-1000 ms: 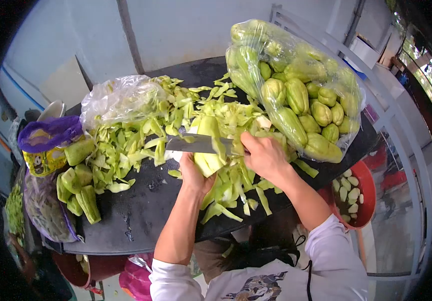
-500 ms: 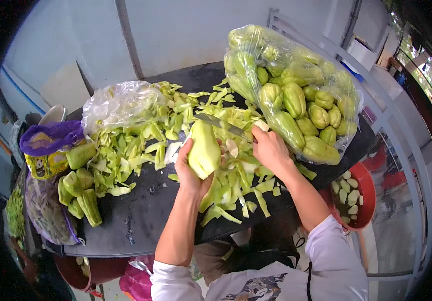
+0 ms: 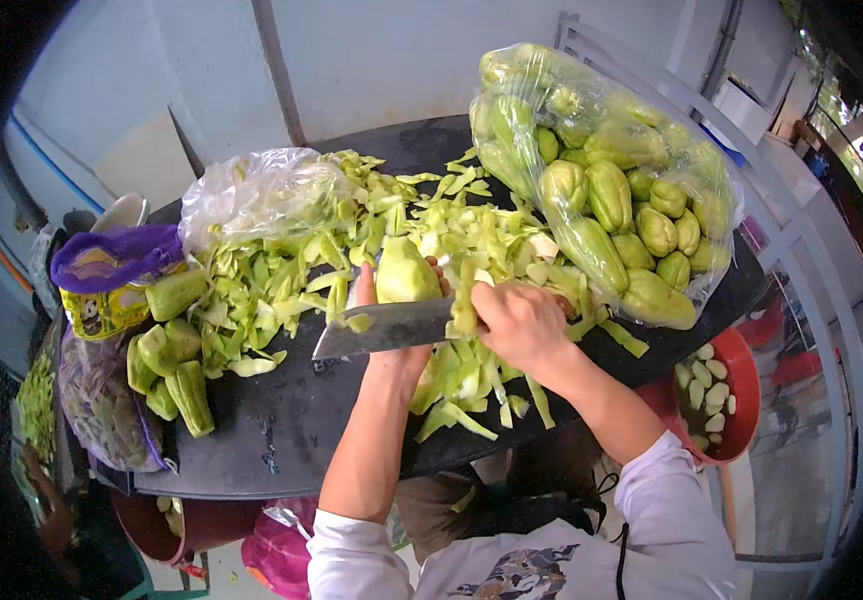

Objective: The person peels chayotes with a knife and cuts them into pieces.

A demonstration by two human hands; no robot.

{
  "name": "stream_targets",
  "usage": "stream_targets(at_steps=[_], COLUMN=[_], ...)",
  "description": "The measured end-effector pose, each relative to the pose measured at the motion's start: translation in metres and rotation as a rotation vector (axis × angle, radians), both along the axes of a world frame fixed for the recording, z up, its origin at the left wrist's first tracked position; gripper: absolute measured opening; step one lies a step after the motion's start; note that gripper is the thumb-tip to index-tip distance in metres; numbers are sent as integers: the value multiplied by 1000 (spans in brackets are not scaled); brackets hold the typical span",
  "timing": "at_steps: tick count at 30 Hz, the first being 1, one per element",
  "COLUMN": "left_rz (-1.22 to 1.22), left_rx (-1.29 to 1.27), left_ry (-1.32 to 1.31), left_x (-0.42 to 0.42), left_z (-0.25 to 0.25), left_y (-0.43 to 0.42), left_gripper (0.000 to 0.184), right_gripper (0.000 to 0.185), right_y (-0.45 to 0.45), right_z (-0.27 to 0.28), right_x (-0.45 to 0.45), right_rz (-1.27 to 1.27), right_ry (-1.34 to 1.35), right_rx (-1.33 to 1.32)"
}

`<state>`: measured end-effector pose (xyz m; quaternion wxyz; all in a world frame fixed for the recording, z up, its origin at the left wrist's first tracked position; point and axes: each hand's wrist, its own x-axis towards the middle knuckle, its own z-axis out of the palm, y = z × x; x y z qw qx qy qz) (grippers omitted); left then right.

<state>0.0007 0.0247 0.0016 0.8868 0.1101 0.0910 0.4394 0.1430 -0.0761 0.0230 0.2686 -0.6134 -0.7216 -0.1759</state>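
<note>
A pale, peeled chayote (image 3: pixel 406 272) is in my left hand (image 3: pixel 401 362), whose fingers wrap its sides from below. My right hand (image 3: pixel 523 322) grips a broad-bladed knife (image 3: pixel 376 328); its handle is mostly hidden by the fingers. The blade lies across the lower end of the chayote and covers part of my left palm. A bit of green peel clings to the blade. Next to my right fingers is a pale green strip (image 3: pixel 464 300). Under and around both hands spreads a heap of chayote peelings (image 3: pixel 471 235) on the dark table (image 3: pixel 236 440).
At the back right, a clear plastic bag (image 3: pixel 611 190) bulges with unpeeled chayotes. Loose chayotes (image 3: pixel 169 370) sit at the left beside a purple mesh bag (image 3: pixel 106 410). A crumpled plastic bag (image 3: pixel 261 195) lies behind the peelings. Below the right edge stands a red bucket (image 3: pixel 741 400) with pale pieces.
The knife has come from behind the chayote to its near side, blade now pointing left across it. My right hand has moved nearer to the left one.
</note>
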Motion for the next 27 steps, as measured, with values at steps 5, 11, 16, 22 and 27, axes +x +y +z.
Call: stream_targets(at_steps=[5,11,16,22,27], left_rz=[-10,185,65,50,51], left_rx=[46,6,69,95,209], left_ry=[30,187,255,226,294], left_x=[2,2,4,5,5], left_z=[-3,5,3,6,6], left_y=[-1,0,-10,-15,-16], left_gripper=[54,46,49,51,52], right_gripper=[27,19,21,22,27], right_y=[5,9,-3,0,-6], right_z=[-3,-19,2,-3,-4], right_x=[-6,31,22,29,40], right_rz=[-44,-139,-45,-86,-137], right_ry=[-18,112,164,163,172], right_rx=[25,-86,-113,-161,-218])
